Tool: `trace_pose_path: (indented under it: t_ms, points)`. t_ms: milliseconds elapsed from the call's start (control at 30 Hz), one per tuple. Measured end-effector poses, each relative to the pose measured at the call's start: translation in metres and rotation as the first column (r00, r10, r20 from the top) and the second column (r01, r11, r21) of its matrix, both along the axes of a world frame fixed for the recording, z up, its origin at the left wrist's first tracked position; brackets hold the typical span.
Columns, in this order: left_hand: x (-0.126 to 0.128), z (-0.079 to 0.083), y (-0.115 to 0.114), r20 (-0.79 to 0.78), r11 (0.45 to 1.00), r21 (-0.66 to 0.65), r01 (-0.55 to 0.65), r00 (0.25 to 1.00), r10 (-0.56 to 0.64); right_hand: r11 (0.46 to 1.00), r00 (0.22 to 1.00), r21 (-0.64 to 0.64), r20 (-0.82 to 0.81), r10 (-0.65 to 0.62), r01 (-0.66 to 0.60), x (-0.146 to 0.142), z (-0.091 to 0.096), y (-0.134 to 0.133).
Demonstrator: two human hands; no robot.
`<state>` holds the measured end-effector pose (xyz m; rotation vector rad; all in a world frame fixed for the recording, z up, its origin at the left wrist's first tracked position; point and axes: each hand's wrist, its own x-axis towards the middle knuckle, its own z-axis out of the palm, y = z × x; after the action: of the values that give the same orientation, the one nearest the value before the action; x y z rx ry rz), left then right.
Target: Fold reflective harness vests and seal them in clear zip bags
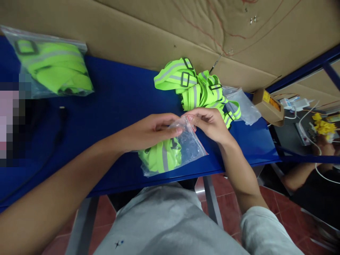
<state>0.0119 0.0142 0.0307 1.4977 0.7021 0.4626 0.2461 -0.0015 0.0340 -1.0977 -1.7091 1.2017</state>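
A clear zip bag (pixel 190 143) with a red strip along its mouth lies tilted at the table's front edge. Inside its left end sits a folded neon-green reflective strap (pixel 162 156). My left hand (pixel 156 131) grips the bag's upper side, thumb in front. At the bag's mouth, by the red strip, my right hand (pixel 205 120) pinches the top corner between thumb and fingers. Just beyond my hands lies a heap of neon-green reflective straps (pixel 202 88) with black buckles.
Another bagged green strap (pixel 58 69) lies at the far left of the blue table (pixel 119 88). Flat clear bags (pixel 244 104) and a small cardboard box (pixel 269 106) are at the right. Another person's arm (pixel 302 175) shows beyond the blue frame, near yellow material (pixel 324 125).
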Motion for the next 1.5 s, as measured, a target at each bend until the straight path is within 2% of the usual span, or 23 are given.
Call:
trace_pose_path:
  t_ms: [100,200,300,433,500,633,767,1000,1233,1367,1500]
  points:
    - [0.002,0.003,-0.003,0.014,0.995,-0.01,-0.098,0.995,0.098,0.995,0.999,0.095,0.025,-0.033,0.03,-0.005,0.001,-0.005]
    - [0.002,0.003,-0.003,0.001,0.987,0.02,-0.156,0.988,0.156,0.993,0.998,0.102,-0.025,-0.064,0.066,-0.005,0.003,-0.007]
    - [-0.001,-0.002,0.001,0.048,0.964,0.02,-0.266,0.963,0.265,0.999,0.999,-0.007,-0.011,-0.048,0.047,-0.002,0.006,-0.005]
    - [-0.001,-0.005,0.003,0.141,0.907,-0.142,-0.397,0.899,0.416,0.97,0.994,-0.226,0.039,0.097,-0.086,-0.002,0.006,-0.002]
    - [-0.001,-0.004,0.003,0.149,0.903,-0.167,-0.397,0.895,0.421,0.958,0.994,-0.268,0.013,0.107,-0.1,-0.004,0.007,-0.002]
    - [-0.003,0.001,0.002,0.083,0.91,-0.043,-0.413,0.906,0.415,0.959,0.997,-0.273,-0.022,0.073,-0.076,-0.002,0.006,-0.001]
    - [-0.004,-0.001,0.003,0.058,0.918,0.026,-0.395,0.918,0.393,0.944,0.993,-0.31,-0.013,0.115,-0.114,0.001,0.002,0.001]
    - [-0.005,-0.005,0.005,0.03,0.881,0.101,-0.462,0.886,0.462,0.954,0.995,-0.284,-0.008,0.097,-0.095,-0.004,-0.002,0.003]
    - [-0.003,-0.003,0.005,0.122,0.833,0.094,-0.545,0.837,0.534,0.971,0.997,-0.229,-0.026,0.068,-0.072,0.002,-0.004,0.007]
    - [-0.008,-0.001,0.011,0.155,0.772,0.119,-0.624,0.78,0.606,0.963,0.999,-0.265,-0.031,0.043,-0.05,0.005,-0.003,0.008]
    - [-0.01,-0.002,0.014,0.164,0.765,0.065,-0.641,0.763,0.625,0.948,0.997,-0.317,-0.074,-0.015,-0.01,0.007,-0.004,0.01]
